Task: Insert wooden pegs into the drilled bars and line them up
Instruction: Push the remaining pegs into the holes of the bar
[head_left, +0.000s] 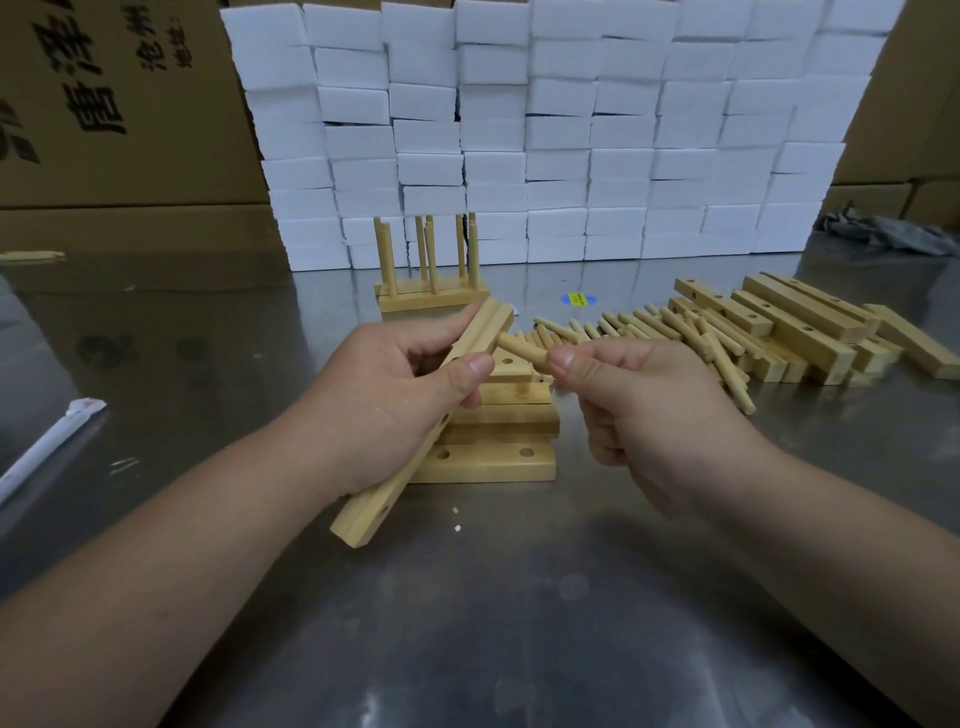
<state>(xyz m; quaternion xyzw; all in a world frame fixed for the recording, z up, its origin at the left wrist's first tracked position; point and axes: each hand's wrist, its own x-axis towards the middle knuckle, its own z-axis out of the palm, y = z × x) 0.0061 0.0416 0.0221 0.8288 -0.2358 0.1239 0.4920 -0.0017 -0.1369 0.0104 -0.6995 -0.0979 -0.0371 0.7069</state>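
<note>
Steel bench (467, 623) spreads wide beneath both forearms. Left grip (395, 395) curls round a tilted drilled bar (410, 467), above its middle. Right grip (639, 410) pinches a peg (522, 352), tip against the bar's upper end. Loose pegs (675, 332) crowd the right.

Left hand (384, 395) curled round bar (410, 462), thumb on top; right hand (649, 415) pinching peg (522, 351) at fingertips. Both forearms angled inward.

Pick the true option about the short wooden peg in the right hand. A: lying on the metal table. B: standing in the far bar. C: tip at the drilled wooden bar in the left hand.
C: the right hand pinches the short wooden peg, its tip at the long drilled wooden bar gripped by the left hand.
</note>
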